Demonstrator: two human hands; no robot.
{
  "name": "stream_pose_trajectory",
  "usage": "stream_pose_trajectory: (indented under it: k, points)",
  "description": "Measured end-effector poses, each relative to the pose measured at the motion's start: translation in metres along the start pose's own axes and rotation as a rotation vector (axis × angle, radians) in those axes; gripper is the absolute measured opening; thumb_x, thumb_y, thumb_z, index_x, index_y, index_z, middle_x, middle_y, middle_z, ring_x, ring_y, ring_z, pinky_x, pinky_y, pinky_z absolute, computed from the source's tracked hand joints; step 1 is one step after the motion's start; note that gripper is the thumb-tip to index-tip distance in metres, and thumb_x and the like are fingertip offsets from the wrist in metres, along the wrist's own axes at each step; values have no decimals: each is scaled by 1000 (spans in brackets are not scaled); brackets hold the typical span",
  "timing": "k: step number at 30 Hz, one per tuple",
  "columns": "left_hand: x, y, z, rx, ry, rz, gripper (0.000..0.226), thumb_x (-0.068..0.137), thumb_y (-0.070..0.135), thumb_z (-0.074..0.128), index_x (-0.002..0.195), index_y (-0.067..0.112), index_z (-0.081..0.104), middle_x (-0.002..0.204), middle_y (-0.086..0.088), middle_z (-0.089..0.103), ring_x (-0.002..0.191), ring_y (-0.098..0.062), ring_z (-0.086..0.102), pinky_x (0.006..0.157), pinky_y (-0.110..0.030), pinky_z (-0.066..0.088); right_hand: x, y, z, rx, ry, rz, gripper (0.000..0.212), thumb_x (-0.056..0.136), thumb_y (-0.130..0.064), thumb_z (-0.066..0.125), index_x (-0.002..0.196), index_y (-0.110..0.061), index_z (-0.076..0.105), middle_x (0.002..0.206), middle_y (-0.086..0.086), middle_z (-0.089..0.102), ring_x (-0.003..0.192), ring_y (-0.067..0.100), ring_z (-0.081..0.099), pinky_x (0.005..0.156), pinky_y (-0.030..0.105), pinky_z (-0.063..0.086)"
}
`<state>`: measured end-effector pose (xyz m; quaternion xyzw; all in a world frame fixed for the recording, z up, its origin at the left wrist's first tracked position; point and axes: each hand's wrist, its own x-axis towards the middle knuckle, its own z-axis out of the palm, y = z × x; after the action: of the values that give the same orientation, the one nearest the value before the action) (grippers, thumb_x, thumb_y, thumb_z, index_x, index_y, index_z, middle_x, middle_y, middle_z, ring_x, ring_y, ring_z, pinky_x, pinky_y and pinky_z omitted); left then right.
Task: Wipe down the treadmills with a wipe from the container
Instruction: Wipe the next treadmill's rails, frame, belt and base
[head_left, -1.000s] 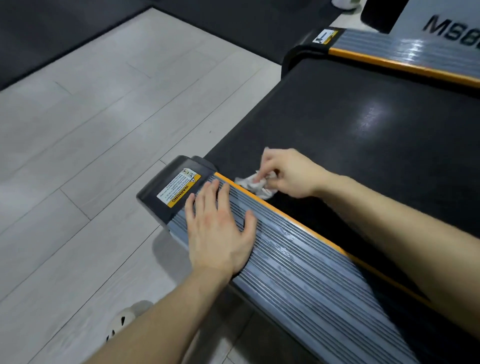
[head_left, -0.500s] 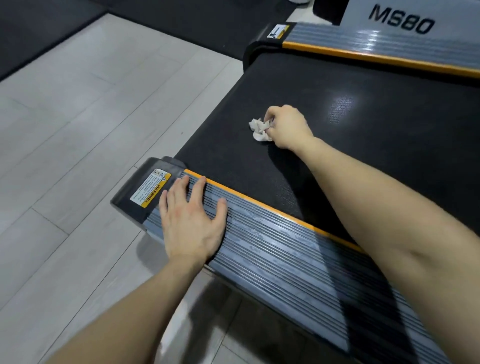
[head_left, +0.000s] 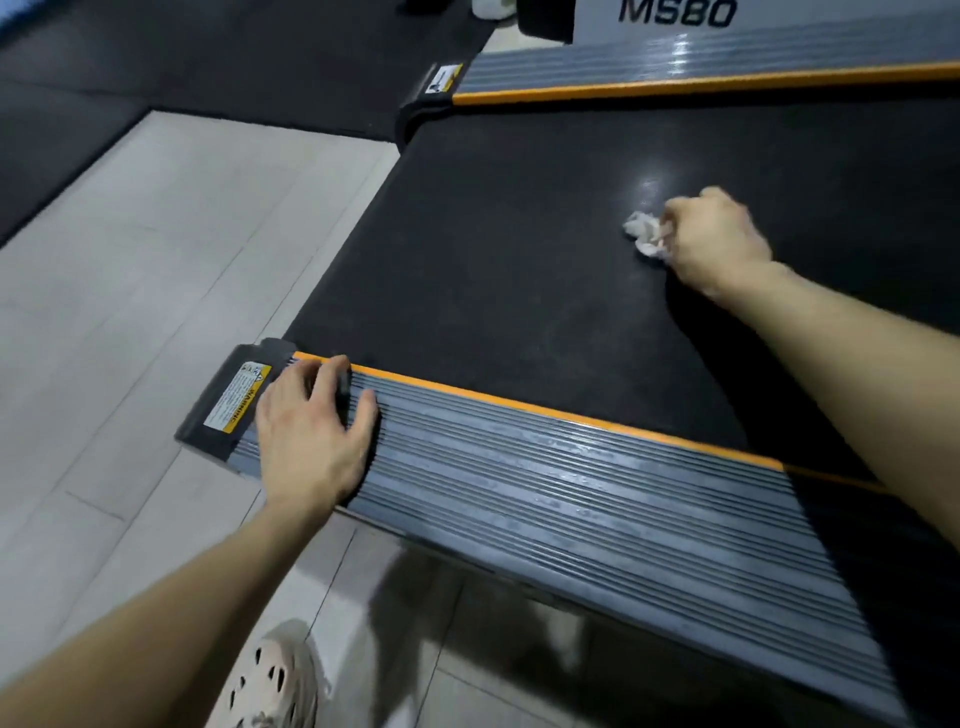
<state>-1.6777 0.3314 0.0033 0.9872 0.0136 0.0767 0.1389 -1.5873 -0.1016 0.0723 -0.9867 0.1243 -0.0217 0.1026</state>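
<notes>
The right hand (head_left: 714, 239) has its fingers curled round a crumpled white wipe (head_left: 644, 234). The wipe bulges out of the fist on the left and is pressed against the black treadmill belt (head_left: 493, 249). Just beyond the grip, a pale patch of glare lies on the belt's matte, finely textured surface. Further on that way the belt ends at a far orange strip (head_left: 675, 85) and a ribbed grey far rail (head_left: 701, 54) streaked with bright reflections. Above it a white panel carries the lettering "MS80" (head_left: 675, 13).

Toward the person from the grip, well apart from it, runs the near side rail (head_left: 571, 493) — grey, ribbed lengthwise, with a near orange strip (head_left: 519, 410) along the belt. The left hand (head_left: 311, 436) rests flat on the end of this rail, fingers straight and slightly spread, holding nothing. Just beside it, on the side away from the wipe, a black end cap (head_left: 202, 426) bears a white-and-yellow warning label (head_left: 236, 397).

Left of the grip, past the belt's edge, the floor (head_left: 156, 234) is pale grey tile laid in long planks, bordered further off by dark matting (head_left: 234, 62). A light perforated shoe (head_left: 270, 686) stands on the tile — nearest the person, below the left forearm.
</notes>
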Motion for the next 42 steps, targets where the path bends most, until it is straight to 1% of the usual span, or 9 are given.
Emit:
stream_pose_trajectory:
  k: [4, 8, 15, 18, 22, 29, 33, 37, 42]
  points:
    - [-25, 47, -11, -92, -35, -7, 57, 101, 63, 41, 137, 24, 63, 135, 0, 60, 129, -28, 54, 112, -50, 45, -54, -44, 10, 115, -147, -241, 20, 93, -23, 67, 110, -23, 78, 106, 9, 56, 100, 39, 67, 82, 38, 53]
    - [-64, 120, 3, -91, -128, 74, 72, 99, 75, 31, 154, 33, 48, 166, -4, 41, 158, -24, 28, 132, -48, 18, -90, -63, 18, 197, -415, -665, 28, 95, -20, 67, 120, -27, 79, 115, 1, 60, 101, 21, 61, 90, 36, 49]
    - [-74, 133, 11, -20, -133, 60, 73, 98, 79, 26, 156, 38, 43, 178, -2, 22, 166, -19, 3, 134, -50, 6, -32, 35, -12, 127, 56, 57, 17, 98, -27, 65, 108, -22, 78, 112, 8, 64, 99, 31, 64, 79, 30, 49]
    - [-73, 134, 11, -9, -130, 46, 71, 98, 78, 27, 155, 38, 44, 177, -2, 24, 166, -19, 5, 134, -50, 7, -72, -28, 0, 269, -249, -332, 19, 91, -27, 73, 107, -27, 84, 87, -15, 72, 86, 4, 65, 62, 4, 37]
    - [-71, 132, 12, -2, -107, 50, 71, 99, 76, 27, 153, 35, 48, 175, -4, 29, 166, -22, 10, 134, -52, 9, -102, -67, 10, 215, -476, -677, 32, 88, -27, 70, 117, -31, 82, 88, -17, 60, 89, 4, 59, 74, 19, 43]
    - [-72, 133, 12, -1, -122, 48, 71, 100, 78, 24, 155, 37, 45, 177, -3, 25, 166, -20, 5, 135, -50, 5, -52, 92, -35, 50, 151, 282, 23, 100, -31, 58, 108, -17, 73, 112, 13, 58, 95, 40, 66, 82, 44, 58]
    - [-73, 132, 12, -1, -125, 51, 71, 100, 77, 22, 155, 38, 45, 177, -3, 25, 166, -20, 5, 134, -52, 6, -104, 8, -5, 341, -167, -127, 23, 85, -18, 66, 102, -22, 81, 91, -1, 70, 82, 20, 72, 69, 35, 58]
    - [-72, 132, 10, -15, -113, 53, 71, 101, 76, 23, 154, 37, 47, 176, -5, 27, 166, -22, 7, 134, -53, 7, -119, -16, -12, 148, -376, -519, 27, 94, -25, 70, 119, -31, 80, 98, -6, 50, 91, 16, 56, 75, 25, 36]
    - [-72, 133, 13, -28, -112, 55, 70, 102, 75, 24, 154, 35, 48, 175, -8, 28, 166, -25, 8, 134, -54, 7, -71, 123, -49, -29, 159, 355, 22, 98, -34, 70, 113, -18, 75, 120, 15, 56, 106, 42, 66, 87, 39, 54]
